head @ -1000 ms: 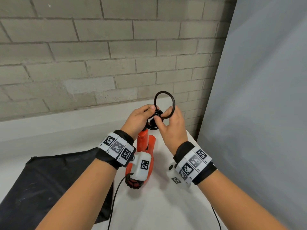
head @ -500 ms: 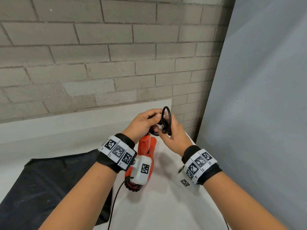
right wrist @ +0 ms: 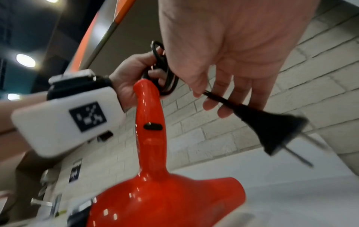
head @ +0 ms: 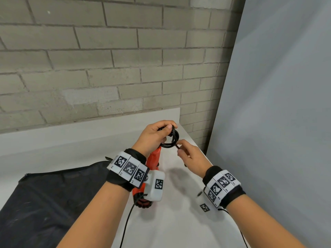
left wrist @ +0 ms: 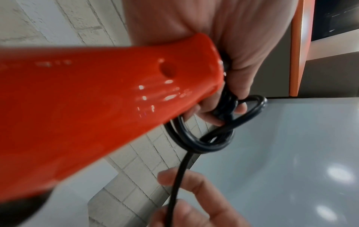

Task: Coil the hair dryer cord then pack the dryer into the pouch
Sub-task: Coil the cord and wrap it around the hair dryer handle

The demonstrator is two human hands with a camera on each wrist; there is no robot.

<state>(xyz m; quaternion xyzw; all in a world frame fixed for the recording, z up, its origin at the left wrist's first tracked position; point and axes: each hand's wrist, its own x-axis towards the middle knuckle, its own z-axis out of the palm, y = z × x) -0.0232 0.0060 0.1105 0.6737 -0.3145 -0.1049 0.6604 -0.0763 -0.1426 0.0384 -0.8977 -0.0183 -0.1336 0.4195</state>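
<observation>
An orange-red hair dryer (head: 154,159) stands handle-up on the white table (head: 179,221), its body (right wrist: 155,202) low by my left wrist. My left hand (head: 164,129) grips the black cord coil (head: 172,140) at the top of the handle (left wrist: 97,99), with fingers (left wrist: 239,95) curled through the loops (left wrist: 204,142). Just right of the coil, my right hand (head: 179,149) pinches the cord's free end. The plug (right wrist: 272,130) hangs below its fingers (right wrist: 219,90). The black pouch (head: 44,203) lies flat at the left.
A brick wall (head: 107,68) with a white ledge (head: 71,136) runs behind the table. A grey panel (head: 277,122) closes off the right side, close to the table's right edge. A thin black wrist-camera cable (head: 126,224) hangs between my forearms.
The big loop that stood above my hands has come down onto the coil under my left fingers. My right hand slid off the coil, down and right, to the cord's plug end.
</observation>
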